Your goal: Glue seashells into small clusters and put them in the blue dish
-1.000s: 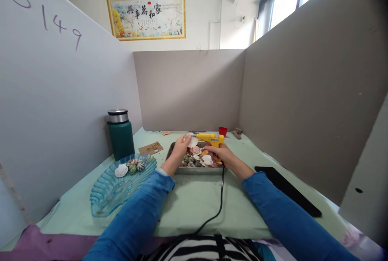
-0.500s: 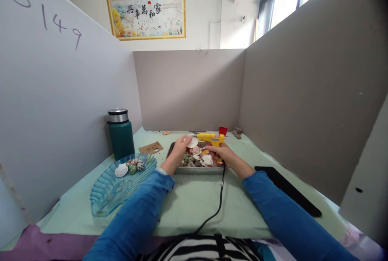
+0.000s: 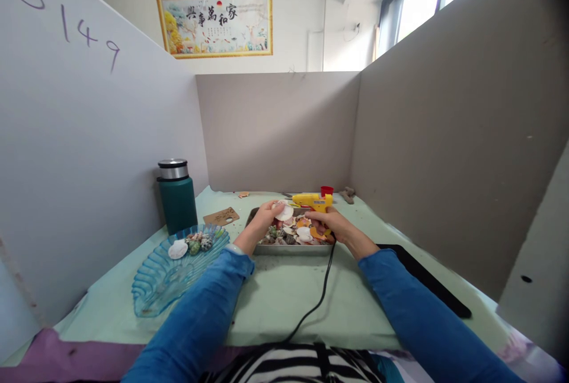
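Observation:
My left hand (image 3: 264, 222) pinches a white seashell (image 3: 285, 212) above the metal tray (image 3: 291, 249). A yellow hot glue gun (image 3: 312, 201) is in my right hand (image 3: 332, 223), fingers wrapped round its handle, nozzle pointing left close to the shell. Its black cord (image 3: 326, 282) runs down from the handle to the table's front edge. Beneath my hands the tray holds many mixed shells (image 3: 304, 232), white, orange and brown. Whether the nozzle touches the shell I cannot tell.
At left, a blue scalloped glass dish (image 3: 162, 288) holds several shells. Behind it stand a green bottle (image 3: 178, 205) and a brown card (image 3: 221, 217). A red cup (image 3: 326, 191) and driftwood pieces (image 3: 348, 194) lie at the back, a black flat board (image 3: 427, 282) at right.
My right hand with the glue gun has shifted slightly to the right. The shell in my left hand has moved a little right and down.

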`<state>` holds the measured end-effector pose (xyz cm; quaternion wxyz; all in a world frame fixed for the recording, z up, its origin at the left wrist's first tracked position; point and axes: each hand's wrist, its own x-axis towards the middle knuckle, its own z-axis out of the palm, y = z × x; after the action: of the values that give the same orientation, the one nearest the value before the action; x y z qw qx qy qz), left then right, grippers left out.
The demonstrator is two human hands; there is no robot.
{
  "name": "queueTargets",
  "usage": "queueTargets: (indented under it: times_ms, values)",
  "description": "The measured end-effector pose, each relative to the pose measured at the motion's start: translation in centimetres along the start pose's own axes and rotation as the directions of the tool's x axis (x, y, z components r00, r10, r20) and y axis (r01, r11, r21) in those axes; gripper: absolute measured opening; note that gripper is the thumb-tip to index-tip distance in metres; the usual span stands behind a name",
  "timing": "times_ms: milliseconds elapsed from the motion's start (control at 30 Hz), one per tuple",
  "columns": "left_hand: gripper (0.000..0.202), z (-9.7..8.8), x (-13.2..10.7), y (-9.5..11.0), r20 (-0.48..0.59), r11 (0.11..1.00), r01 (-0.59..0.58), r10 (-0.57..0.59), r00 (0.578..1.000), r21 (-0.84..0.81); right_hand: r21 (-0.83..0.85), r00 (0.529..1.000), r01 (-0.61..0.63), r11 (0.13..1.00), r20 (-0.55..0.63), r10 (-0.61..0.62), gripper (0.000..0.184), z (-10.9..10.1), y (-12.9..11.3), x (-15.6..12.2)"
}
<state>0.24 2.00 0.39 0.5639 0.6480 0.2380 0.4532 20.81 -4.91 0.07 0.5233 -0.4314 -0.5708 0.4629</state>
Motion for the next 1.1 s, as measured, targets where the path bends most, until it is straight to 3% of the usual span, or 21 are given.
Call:
queueTargets:
  times_ms: [367, 933, 1100]
  values:
    - [0.049, -0.1, 0.1, 0.1, -0.092, 1.0, 0.008, -0.008, 0.996, -0.005, -0.018, 0.999, 0.035, 0.999, -0.022, -0.035, 0.033, 0.2, 0.3, 0.1]
    - [0.045, 0.1, 0.0, 0.1, -0.083, 1.0, -0.025, 0.026, 0.996, 0.014, -0.053, 0.994, 0.034, 0.998, -0.098, -0.039, 0.029, 0.9, 0.7, 0.3]
    - [0.038, 0.1, 0.3, -0.3, -0.144, 0.998, 0.008, 0.001, 0.99, 0.06, -0.153, 0.98, 0.084, 0.985, -0.165, -0.109, 0.027, 1.0, 0.9, 0.7]
